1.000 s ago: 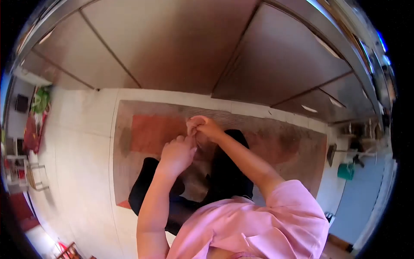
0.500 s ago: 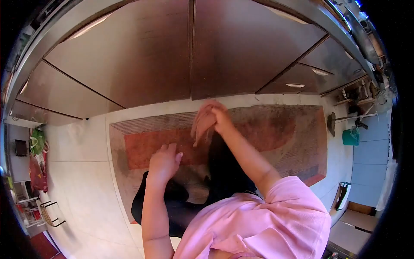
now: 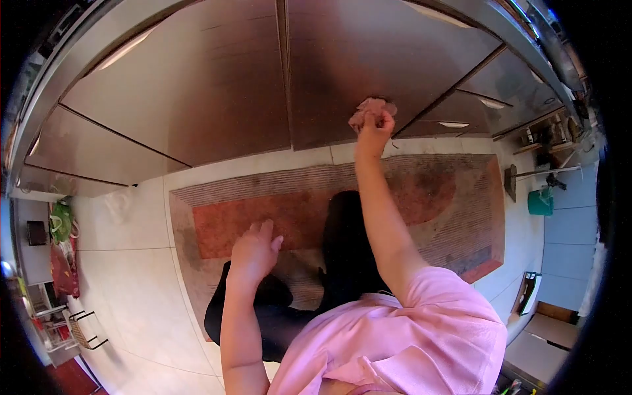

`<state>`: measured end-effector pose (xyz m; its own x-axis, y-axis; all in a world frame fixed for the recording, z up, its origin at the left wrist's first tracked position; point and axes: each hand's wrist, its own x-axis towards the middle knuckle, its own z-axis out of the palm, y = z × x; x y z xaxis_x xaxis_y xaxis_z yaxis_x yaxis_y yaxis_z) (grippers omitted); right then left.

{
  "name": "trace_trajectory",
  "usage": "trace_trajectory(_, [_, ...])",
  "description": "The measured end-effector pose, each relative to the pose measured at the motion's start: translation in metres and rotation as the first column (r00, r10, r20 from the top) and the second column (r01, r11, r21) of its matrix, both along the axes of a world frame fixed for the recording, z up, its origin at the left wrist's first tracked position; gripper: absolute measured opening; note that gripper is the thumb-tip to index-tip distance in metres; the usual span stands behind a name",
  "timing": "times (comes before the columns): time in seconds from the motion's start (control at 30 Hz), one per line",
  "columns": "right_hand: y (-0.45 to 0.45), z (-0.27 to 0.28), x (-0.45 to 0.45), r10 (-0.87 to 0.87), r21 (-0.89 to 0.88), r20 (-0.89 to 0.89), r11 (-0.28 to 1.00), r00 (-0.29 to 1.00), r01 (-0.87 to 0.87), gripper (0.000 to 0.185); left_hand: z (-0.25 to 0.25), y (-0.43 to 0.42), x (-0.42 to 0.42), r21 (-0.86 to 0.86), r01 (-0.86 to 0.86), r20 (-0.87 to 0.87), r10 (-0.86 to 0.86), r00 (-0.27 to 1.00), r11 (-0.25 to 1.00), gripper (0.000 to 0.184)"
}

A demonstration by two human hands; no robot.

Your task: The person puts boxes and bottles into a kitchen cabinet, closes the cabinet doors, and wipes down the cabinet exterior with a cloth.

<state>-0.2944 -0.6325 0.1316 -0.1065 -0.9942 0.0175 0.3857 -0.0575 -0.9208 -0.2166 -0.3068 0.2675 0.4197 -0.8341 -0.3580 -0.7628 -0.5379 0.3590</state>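
Note:
A crumpled pink cloth (image 3: 372,105) is bunched in my right hand (image 3: 375,135), pressed against the lower part of a dark brown cabinet door (image 3: 359,59). My right arm is stretched forward, right of the gap between two doors. My left hand (image 3: 253,249) hangs over my bent left knee, above the rug (image 3: 263,220). Its fingers are loosely extended and it holds nothing. The palm side of the left hand is hidden.
The brown and red rug covers the tiled floor (image 3: 125,283) beneath me. At the right stand a broom (image 3: 511,183) and a green bucket (image 3: 540,201). Green and red bags (image 3: 62,250) hang at the left, above a small metal-framed stool (image 3: 82,328).
My right hand has moved forward and to the right with the cloth, from above the rug onto the cabinet door. The left hand has stayed nearly in place.

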Motion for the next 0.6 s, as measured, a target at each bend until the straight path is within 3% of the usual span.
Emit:
trace_trajectory(0.03, [-0.005, -0.021, 0.007, -0.114, -0.024, -0.183, 0.993, 0.977, 0.111, 0.023, -0.001, 0.001, 0.0, -0.04, 0.013, 0.004, -0.013, 1.0, 0.999, 0.04])
trace_trajectory(0.07, [-0.003, -0.025, 0.01, -0.113, -0.022, -0.177, 0.994, 0.978, 0.111, 0.023, -0.003, 0.003, 0.0, -0.038, 0.013, 0.01, -0.013, 1.0, 0.999, 0.04])
trace_trajectory(0.1, [0.0, -0.03, 0.012, 0.023, 0.136, -0.002, 0.99, 1.0, -0.022, 0.024, -0.005, 0.004, -0.001, -0.066, 0.007, 0.034, -0.004, 0.999, 0.998, 0.039])
trace_trajectory(0.17, [0.005, -0.05, 0.011, 0.127, 0.273, 0.186, 0.946, 0.974, -0.175, 0.025, -0.006, 0.006, -0.005, -0.085, 0.004, 0.052, 0.001, 0.999, 0.996, 0.038])
trace_trajectory(0.23, [-0.007, -0.102, 0.019, -0.007, 0.727, 0.26, 0.659, 0.966, -0.191, 0.024, -0.002, 0.003, -0.006, 0.005, 0.001, 0.041, -0.001, 0.999, 1.0, 0.034])
trace_trajectory(0.37, [-0.003, -0.126, 0.035, 0.019, 0.77, 0.293, 0.588, 0.956, -0.248, 0.024, -0.01, 0.009, -0.008, -0.039, 0.007, 0.065, -0.005, 0.998, 0.999, 0.035])
trace_trajectory(0.43, [0.007, -0.101, 0.049, -0.042, 0.876, 0.289, 0.415, 0.956, -0.246, 0.023, -0.008, 0.009, -0.009, -0.016, 0.015, 0.036, -0.014, 0.999, 1.0, 0.037])
trace_trajectory(0.57, [0.025, -0.074, 0.076, 0.011, 0.815, 0.423, 0.431, 0.906, -0.386, 0.021, -0.012, 0.008, -0.007, -0.063, 0.029, 0.066, -0.025, 0.997, 0.998, 0.035])
trace_trajectory(0.6, [0.031, -0.049, 0.077, -0.004, 0.765, 0.484, 0.488, 0.875, -0.421, 0.019, -0.007, 0.004, -0.006, -0.019, 0.003, 0.044, -0.003, 0.999, 1.0, 0.035])
